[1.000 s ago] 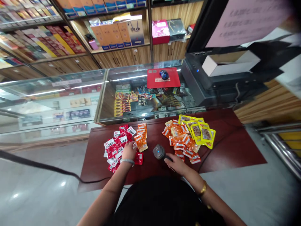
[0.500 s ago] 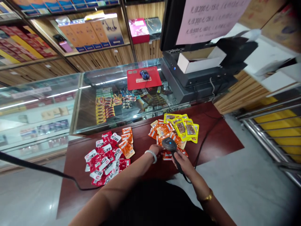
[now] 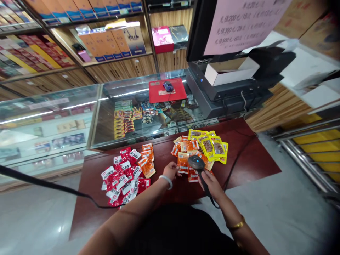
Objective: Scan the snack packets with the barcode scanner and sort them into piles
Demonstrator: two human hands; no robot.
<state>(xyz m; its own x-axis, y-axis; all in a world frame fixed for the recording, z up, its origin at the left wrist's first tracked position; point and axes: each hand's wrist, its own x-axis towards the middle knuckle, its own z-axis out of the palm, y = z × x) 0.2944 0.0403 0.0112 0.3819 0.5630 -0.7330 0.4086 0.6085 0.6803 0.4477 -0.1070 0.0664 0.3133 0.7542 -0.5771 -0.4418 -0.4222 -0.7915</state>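
My right hand (image 3: 210, 181) is wrapped around the handle of a dark handheld barcode scanner (image 3: 196, 162), its head over a pile of orange snack packets (image 3: 189, 145). Beside that pile's lower left edge is my left hand (image 3: 171, 170), with a pale bangle at the wrist. Its fingers are curled in, and what they hold, if anything, is hidden. Yellow snack packets (image 3: 218, 147) overlap the orange pile on the right. Further left lies a heap of red and white snack packets (image 3: 123, 180), with a small group of orange packets (image 3: 147, 166) at its upper right.
The packets lie on a dark red tabletop (image 3: 247, 148) against a glass display case (image 3: 106, 131). On the glass, a mouse (image 3: 168, 86) rests on a red mat (image 3: 155, 95). A monitor (image 3: 196, 32) and open white box (image 3: 225, 76) stand right. A black cable (image 3: 66, 191) crosses the left.
My left hand has drawn left, away from beneath the scanner head, uncovering more of an orange packet. The scanner stays over the orange pile. The whole view has shifted slightly.
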